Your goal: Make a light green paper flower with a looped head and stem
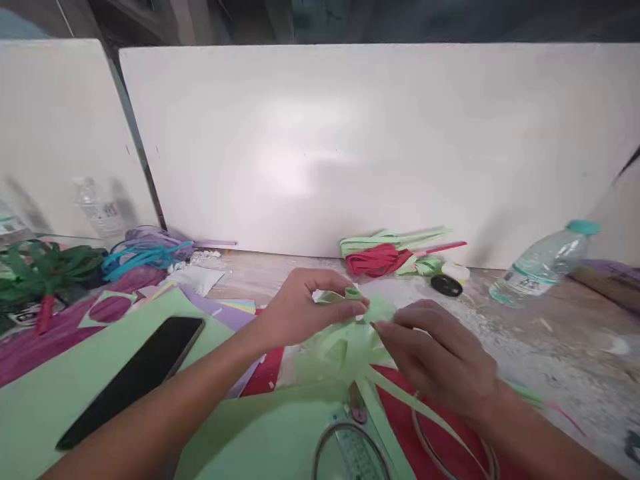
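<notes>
My left hand (pixel 315 303) is closed in a pinch around a curled light-green paper strip (pixel 353 293). Below its fingers spreads a loose bunch of light-green paper strips (pixel 345 353), joined near the middle and partly blurred. My right hand (pixel 440 353) is just right of the bunch, thumb and fingers pressed together; whatever they hold is hidden. One long strip (pixel 425 410) trails beneath the right hand toward the bottom edge. Under the bunch lie green paper (pixel 250 433) and red paper (pixel 400 427). A clear ruler (pixel 356 453) and a thin round loop (pixel 320 448) are at the bottom.
A black phone (pixel 137 377) rests on green sheets at left. Behind it are dark green strips (pixel 55 267) and blue strips (pixel 143 257). At the back sit a red strip bundle (pixel 377 260) and a tape roll (pixel 447 285). A tilted water bottle (pixel 543 267) is at right, before a white panel (pixel 380 147).
</notes>
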Demonstrator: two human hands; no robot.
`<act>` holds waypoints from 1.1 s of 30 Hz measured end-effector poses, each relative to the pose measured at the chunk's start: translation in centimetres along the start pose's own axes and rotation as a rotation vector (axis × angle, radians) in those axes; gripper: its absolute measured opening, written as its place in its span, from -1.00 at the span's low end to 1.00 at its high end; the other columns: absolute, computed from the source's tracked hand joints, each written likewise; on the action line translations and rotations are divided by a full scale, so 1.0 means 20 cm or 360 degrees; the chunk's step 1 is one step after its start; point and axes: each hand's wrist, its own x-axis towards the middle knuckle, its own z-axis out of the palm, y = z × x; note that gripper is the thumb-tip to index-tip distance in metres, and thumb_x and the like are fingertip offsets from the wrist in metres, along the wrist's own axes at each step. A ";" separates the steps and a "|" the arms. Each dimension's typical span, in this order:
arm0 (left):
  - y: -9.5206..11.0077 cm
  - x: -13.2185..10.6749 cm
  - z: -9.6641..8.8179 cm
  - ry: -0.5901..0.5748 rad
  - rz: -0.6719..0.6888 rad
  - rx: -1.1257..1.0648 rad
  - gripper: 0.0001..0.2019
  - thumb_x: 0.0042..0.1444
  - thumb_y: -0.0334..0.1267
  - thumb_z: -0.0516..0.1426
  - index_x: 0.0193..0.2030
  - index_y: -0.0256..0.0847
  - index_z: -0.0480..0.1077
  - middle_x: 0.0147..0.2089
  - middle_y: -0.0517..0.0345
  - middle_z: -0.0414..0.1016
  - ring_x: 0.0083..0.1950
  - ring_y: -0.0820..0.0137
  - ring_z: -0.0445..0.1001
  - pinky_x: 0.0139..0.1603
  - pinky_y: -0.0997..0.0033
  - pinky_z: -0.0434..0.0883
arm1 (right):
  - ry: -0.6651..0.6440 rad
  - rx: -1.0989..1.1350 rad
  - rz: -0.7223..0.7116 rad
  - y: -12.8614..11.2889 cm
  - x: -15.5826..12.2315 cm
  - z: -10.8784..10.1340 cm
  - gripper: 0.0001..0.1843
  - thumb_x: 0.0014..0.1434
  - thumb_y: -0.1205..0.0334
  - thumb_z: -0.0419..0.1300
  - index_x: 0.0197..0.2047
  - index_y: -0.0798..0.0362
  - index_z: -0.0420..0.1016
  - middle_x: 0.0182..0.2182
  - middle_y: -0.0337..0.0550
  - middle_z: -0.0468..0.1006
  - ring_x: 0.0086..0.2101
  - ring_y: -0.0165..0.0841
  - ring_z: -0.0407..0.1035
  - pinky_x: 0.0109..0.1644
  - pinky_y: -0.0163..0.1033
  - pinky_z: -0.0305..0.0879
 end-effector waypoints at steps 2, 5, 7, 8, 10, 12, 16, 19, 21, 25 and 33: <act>0.01 0.00 0.00 -0.0003 -0.0007 0.0000 -0.81 0.02 -0.15 0.24 -0.31 -0.24 0.54 -0.28 0.06 0.55 -0.19 0.30 0.48 -0.17 0.36 0.40 | -0.0007 0.0004 0.0004 0.00 0.00 0.00 -0.71 0.05 0.60 0.17 -0.16 0.16 0.37 -0.41 -0.07 0.36 -0.44 -0.35 0.26 -0.44 -0.19 0.26; 0.02 0.00 0.01 -0.0009 -0.0030 0.0012 -0.81 0.03 -0.15 0.23 -0.32 -0.24 0.53 -0.29 0.07 0.55 -0.21 0.31 0.48 -0.20 0.37 0.40 | 0.0009 0.0003 0.0009 -0.01 -0.01 -0.01 -0.70 0.04 0.61 0.17 -0.16 0.15 0.37 -0.42 -0.08 0.36 -0.45 -0.36 0.25 -0.46 -0.20 0.25; 0.03 0.00 0.01 -0.0009 -0.0055 0.0027 -0.81 0.03 -0.15 0.22 -0.32 -0.23 0.53 -0.29 0.08 0.55 -0.22 0.32 0.48 -0.21 0.37 0.41 | 0.0031 -0.0006 0.0010 -0.01 -0.01 0.00 -0.68 0.02 0.61 0.19 -0.17 0.14 0.37 -0.43 -0.10 0.36 -0.46 -0.37 0.25 -0.47 -0.20 0.24; 0.03 0.00 0.01 -0.0003 -0.0069 0.0042 -0.81 0.03 -0.14 0.22 -0.32 -0.23 0.53 -0.29 0.08 0.54 -0.22 0.32 0.48 -0.21 0.37 0.41 | 0.0045 -0.0014 0.0012 -0.01 -0.01 0.00 -0.68 0.02 0.61 0.20 -0.17 0.13 0.37 -0.44 -0.11 0.36 -0.46 -0.37 0.24 -0.47 -0.21 0.23; 0.04 -0.01 0.01 0.0017 -0.0088 0.0077 -0.81 0.03 -0.14 0.22 -0.32 -0.23 0.53 -0.29 0.09 0.54 -0.22 0.32 0.48 -0.21 0.37 0.40 | 0.0074 -0.0033 0.0022 -0.01 -0.01 0.00 -0.67 0.02 0.61 0.20 -0.17 0.10 0.37 -0.44 -0.13 0.36 -0.46 -0.38 0.24 -0.47 -0.22 0.24; 0.05 -0.01 0.01 0.0038 -0.0092 0.0109 -0.81 0.03 -0.14 0.22 -0.32 -0.22 0.53 -0.29 0.09 0.54 -0.22 0.32 0.47 -0.20 0.37 0.40 | 0.0090 -0.0057 0.0037 -0.01 -0.01 0.00 -0.68 0.03 0.59 0.20 -0.17 0.08 0.37 -0.43 -0.14 0.37 -0.45 -0.38 0.26 -0.46 -0.22 0.26; 0.06 -0.01 0.01 0.0054 -0.0102 0.0127 -0.82 0.02 -0.15 0.22 -0.33 -0.23 0.52 -0.29 0.09 0.53 -0.23 0.33 0.47 -0.22 0.38 0.40 | 0.0076 -0.0123 0.0058 -0.01 -0.02 0.01 -0.72 0.06 0.55 0.19 -0.18 0.05 0.36 -0.40 -0.12 0.43 -0.41 -0.35 0.32 -0.37 -0.20 0.34; 0.07 -0.01 0.02 0.0054 -0.0106 0.0122 -0.82 0.01 -0.16 0.23 -0.34 -0.23 0.52 -0.30 0.09 0.52 -0.23 0.33 0.47 -0.23 0.38 0.40 | 0.0058 -0.0159 0.0064 -0.01 -0.03 0.01 -0.74 0.08 0.53 0.19 -0.19 0.03 0.35 -0.40 -0.15 0.45 -0.40 -0.35 0.34 -0.30 -0.19 0.37; 0.07 -0.01 0.02 0.0054 -0.0102 0.0119 -0.82 0.02 -0.15 0.23 -0.33 -0.24 0.52 -0.30 0.09 0.52 -0.23 0.33 0.47 -0.23 0.38 0.40 | 0.0049 -0.0184 0.0070 -0.01 -0.04 0.01 -0.75 0.09 0.51 0.19 -0.19 0.03 0.36 -0.42 -0.16 0.45 -0.40 -0.36 0.34 -0.30 -0.20 0.37; 0.06 -0.01 0.02 0.0042 -0.0057 0.0126 -0.82 0.03 -0.16 0.22 -0.34 -0.23 0.52 -0.30 0.10 0.52 -0.23 0.35 0.46 -0.23 0.39 0.39 | 0.0059 -0.0230 0.0062 0.00 -0.04 0.01 -0.75 0.08 0.51 0.20 -0.18 0.05 0.37 -0.44 -0.17 0.44 -0.41 -0.36 0.34 -0.32 -0.21 0.36; 0.07 -0.02 0.02 0.0038 -0.0018 0.0133 -0.85 0.03 -0.18 0.22 -0.35 -0.23 0.53 -0.31 0.12 0.52 -0.23 0.38 0.47 -0.22 0.41 0.40 | 0.0063 -0.0227 0.0054 -0.01 -0.03 0.00 -0.69 0.07 0.54 0.22 -0.12 0.08 0.40 -0.44 -0.16 0.42 -0.43 -0.37 0.31 -0.36 -0.22 0.31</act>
